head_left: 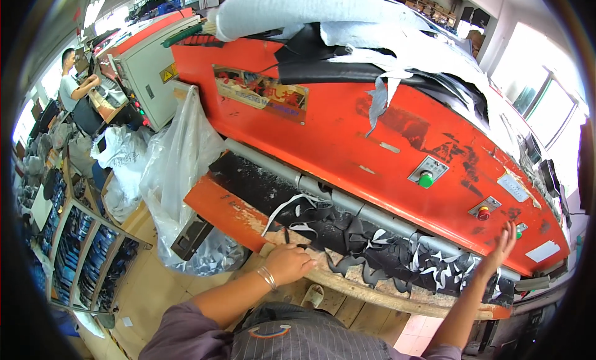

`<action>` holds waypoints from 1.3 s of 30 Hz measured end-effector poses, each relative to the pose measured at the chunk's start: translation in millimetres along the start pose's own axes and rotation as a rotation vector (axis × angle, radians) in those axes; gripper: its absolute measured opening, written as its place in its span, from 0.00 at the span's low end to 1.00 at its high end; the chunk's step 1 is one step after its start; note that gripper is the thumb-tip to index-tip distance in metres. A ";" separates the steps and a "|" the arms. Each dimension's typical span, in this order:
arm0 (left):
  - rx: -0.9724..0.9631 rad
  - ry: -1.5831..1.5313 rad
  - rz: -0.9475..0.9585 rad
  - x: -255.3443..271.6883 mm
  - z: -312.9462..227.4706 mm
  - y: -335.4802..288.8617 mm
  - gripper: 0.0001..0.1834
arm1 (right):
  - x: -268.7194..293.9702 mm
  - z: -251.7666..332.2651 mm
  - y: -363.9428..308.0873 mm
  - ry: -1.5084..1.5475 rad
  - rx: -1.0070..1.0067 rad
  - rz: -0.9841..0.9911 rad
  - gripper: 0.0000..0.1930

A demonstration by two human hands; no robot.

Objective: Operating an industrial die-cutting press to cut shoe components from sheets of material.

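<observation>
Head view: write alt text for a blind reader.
A person's left hand rests on cut black material on an orange press machine, while the right hand reaches up toward its buttons.

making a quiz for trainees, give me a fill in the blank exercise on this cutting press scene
1. The press housing is painted ____.
2. The left hand wears a ____ bracelet at the wrist.
3. The right hand reaches up beside a small ____ button on the panel's lower right.
4. A clear ____ bag hangs at the machine's left end.

Missing words: orange-red; silver; green; plastic
</observation>
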State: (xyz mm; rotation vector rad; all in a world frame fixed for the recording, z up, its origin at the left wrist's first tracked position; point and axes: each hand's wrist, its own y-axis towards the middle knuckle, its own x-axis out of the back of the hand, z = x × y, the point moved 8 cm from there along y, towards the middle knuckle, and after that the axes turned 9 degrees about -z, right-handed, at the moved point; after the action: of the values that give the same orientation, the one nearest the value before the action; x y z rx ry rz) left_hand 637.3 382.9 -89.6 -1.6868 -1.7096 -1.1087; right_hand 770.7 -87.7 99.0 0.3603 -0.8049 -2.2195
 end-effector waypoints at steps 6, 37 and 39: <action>0.020 0.145 -0.240 15.1 -6.5 -56.9 0.13 | -207.0 106.3 -249.0 0.394 -0.153 0.770 0.21; 0.668 -1.626 -0.185 -58.4 147.7 97.5 0.25 | -315.2 4.7 -386.6 0.381 -0.584 1.530 0.31; 0.751 -1.513 -0.169 -66.5 149.4 93.6 0.12 | -304.0 -4.1 -378.1 0.376 -0.620 1.539 0.29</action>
State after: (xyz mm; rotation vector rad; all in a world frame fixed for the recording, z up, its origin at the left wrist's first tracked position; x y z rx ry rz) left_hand 765.2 457.3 -206.3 -1.8308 -2.5185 1.1102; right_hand 775.3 332.0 -144.3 -0.1598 -0.0084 -0.7857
